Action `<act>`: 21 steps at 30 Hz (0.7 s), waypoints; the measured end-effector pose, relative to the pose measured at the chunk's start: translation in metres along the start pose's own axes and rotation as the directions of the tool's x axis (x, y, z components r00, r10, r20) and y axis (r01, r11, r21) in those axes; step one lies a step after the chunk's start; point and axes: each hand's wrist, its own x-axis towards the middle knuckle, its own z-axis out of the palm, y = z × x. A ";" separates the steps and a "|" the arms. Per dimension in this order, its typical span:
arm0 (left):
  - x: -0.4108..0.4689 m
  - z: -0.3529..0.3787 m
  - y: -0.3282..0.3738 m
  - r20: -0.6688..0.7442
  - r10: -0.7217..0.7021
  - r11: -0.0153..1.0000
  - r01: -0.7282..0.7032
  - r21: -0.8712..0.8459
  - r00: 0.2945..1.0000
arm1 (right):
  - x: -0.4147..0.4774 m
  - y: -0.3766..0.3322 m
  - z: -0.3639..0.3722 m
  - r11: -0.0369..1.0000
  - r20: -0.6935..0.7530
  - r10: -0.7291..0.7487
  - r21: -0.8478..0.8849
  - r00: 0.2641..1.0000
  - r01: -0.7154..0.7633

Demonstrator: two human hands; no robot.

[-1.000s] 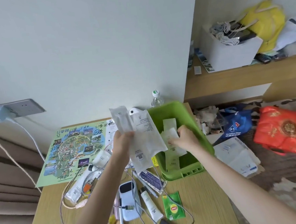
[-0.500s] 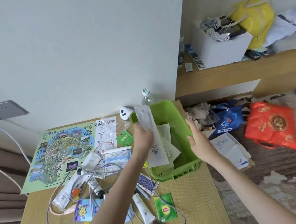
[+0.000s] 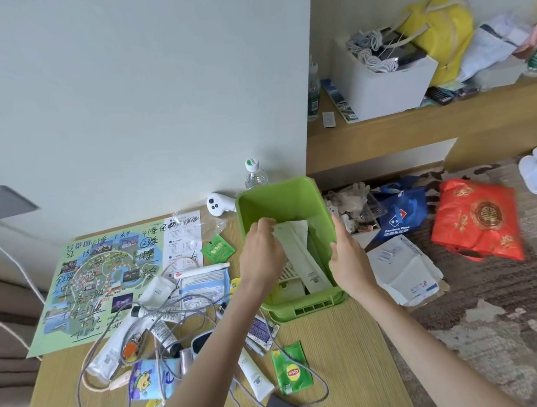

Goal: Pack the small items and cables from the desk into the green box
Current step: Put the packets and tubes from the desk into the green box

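Observation:
The green box [image 3: 286, 198] stands at the desk's far right edge. My left hand [image 3: 260, 253] reaches inside it, fingers pinched on a long white packet [image 3: 298, 256] that lies slanted among other paper packets in the box. My right hand [image 3: 347, 254] rests against the box's right wall, fingers apart, holding nothing. Left of the box the desk carries a tangle of grey cables [image 3: 173, 317], white tubes [image 3: 161, 328], a green Lipton sachet [image 3: 291, 373], a small green packet [image 3: 217, 248] and a blue cartoon pouch [image 3: 149, 380].
A colourful map sheet [image 3: 97, 279] covers the desk's left part. A white controller [image 3: 218, 203] and a water bottle [image 3: 254, 175] stand behind the box. On the floor to the right lie a blue Domino's bag [image 3: 399, 213], a red bag [image 3: 478, 219] and papers.
My left hand brought the white packets from above the desk down into the box. My right hand let go of the papers inside and moved to the box's right wall.

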 end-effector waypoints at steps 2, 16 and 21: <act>-0.002 -0.012 -0.007 -0.081 0.059 0.997 -0.054 0.060 0.995 | 0.002 0.000 0.002 1.000 -0.012 0.013 -0.019 1.000 -0.013; -0.032 -0.065 -0.095 -0.032 -0.087 0.996 0.088 0.013 0.996 | -0.033 -0.084 0.027 0.925 -0.122 -0.344 -0.216 0.931 0.314; -0.043 -0.104 -0.156 -0.045 -0.226 0.974 0.226 0.005 0.973 | -0.043 -0.137 0.077 0.846 -0.024 -0.521 -0.147 0.853 0.513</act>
